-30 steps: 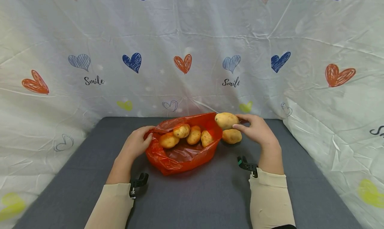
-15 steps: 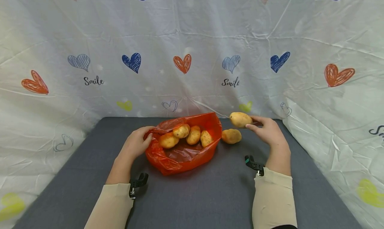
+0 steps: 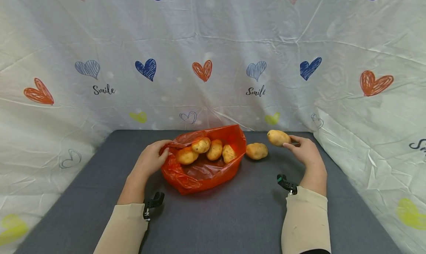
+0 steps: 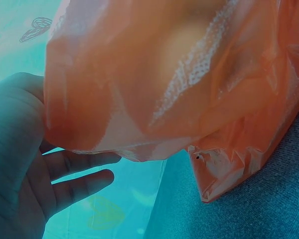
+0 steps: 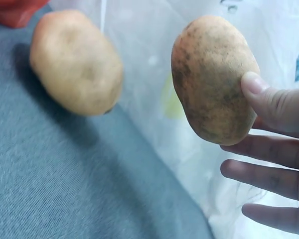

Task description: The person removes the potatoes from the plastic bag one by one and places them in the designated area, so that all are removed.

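A red plastic bag (image 3: 203, 182) lies with its mouth spread, several potatoes (image 3: 187, 156) showing inside. My left hand (image 3: 152, 158) pinches the bag's left rim; in the left wrist view the bag (image 4: 139, 99) covers part of that hand (image 4: 20, 134), and two fingers extend below its edge. To the right, my right hand (image 3: 307, 152) holds a potato (image 3: 278, 138) between thumb and fingers, apart from the bag. The right wrist view shows the thumb pressed on this potato (image 5: 214, 82). Another potato (image 3: 256, 151) sits on the table close beside the bag's right side.
A dark grey cloth covers the table (image 3: 216, 224). Behind and at both sides hangs a pale curtain (image 3: 226, 36) printed with hearts, close to the table's back edge. Each wrist carries a small black camera mount (image 3: 154, 201).
My right hand has carried its potato rightward, away from the bag's right rim, and slightly lower over the last half second. The left hand and the bag stay almost where they were.
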Available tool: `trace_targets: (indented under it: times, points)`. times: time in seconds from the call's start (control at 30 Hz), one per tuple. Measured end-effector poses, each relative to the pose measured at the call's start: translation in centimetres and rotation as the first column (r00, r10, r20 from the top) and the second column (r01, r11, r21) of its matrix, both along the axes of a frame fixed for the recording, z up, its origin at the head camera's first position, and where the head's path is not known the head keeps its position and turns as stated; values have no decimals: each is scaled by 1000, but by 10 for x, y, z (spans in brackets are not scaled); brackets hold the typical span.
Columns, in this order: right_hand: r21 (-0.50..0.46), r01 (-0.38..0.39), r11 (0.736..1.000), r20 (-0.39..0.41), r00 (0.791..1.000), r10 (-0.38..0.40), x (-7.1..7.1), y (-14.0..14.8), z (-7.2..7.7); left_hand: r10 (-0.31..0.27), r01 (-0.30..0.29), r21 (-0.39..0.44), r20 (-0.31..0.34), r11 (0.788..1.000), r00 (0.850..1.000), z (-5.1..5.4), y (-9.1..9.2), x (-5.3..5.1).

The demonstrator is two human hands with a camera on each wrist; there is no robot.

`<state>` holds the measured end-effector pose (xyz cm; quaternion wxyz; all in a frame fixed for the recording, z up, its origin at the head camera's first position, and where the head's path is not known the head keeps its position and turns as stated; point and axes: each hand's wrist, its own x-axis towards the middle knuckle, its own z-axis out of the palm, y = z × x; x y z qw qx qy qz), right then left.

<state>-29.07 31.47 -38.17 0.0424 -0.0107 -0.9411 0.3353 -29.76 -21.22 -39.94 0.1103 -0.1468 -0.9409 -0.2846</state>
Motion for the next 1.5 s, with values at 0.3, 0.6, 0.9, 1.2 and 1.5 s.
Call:
trace_targets:
  times: [0.3, 0.6, 0.9, 1.2, 1.5]
  points:
    - [5, 34, 999, 64, 997, -34, -10, 10, -24, -3, 3, 1, -1, 1000, 1000, 0, 0, 0]
    - [24, 63, 998, 106, 992, -65, -15, 15, -36, -6, 6, 12, -6, 1000, 1000, 1, 1, 1]
    - [41, 62, 997, 118, 991, -66, -17, 13, -46, 1, -1, 0, 5, 1000, 1000, 1, 2, 1]
    - [36, 50, 998, 135, 989, -55, -17, 12, -46, -4, 4, 3, -9, 1000, 1000, 2, 1, 1]
    - [-19, 42, 999, 180, 983, -38, -18, 10, -45, -3, 3, 8, -2, 1000, 1000, 1, 0, 2]
